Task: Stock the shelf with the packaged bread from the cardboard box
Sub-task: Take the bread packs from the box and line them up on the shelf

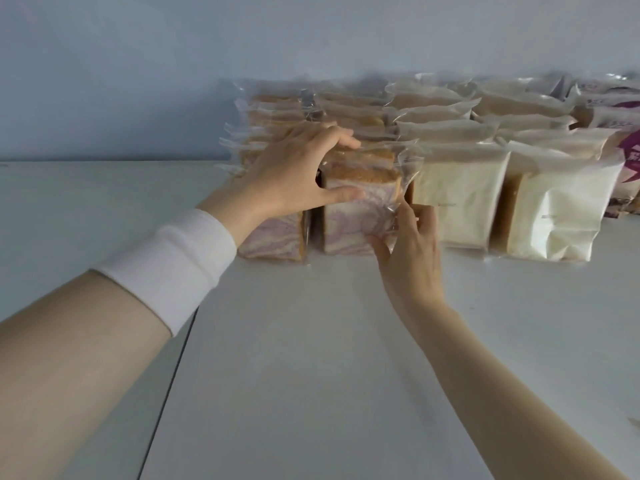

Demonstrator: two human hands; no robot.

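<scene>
Both hands' fingers (pixel 341 195) clamped on swirl bread pack (pixel 349 216) (cream packs (pixel 460 199) just beside) on shelf (pixel 311 341)

The left hand (pixel 294 171) covers the top of the marbled bread pack (pixel 273 237) at the row's left end. The purple-printed packs (pixel 623 161) near the shelf (pixel 311 341) surface's right edge are cut off by the frame, their print unreadable. The rear rows (pixel 346 105) blur together behind clear wrap; their count cannot be told.
</scene>
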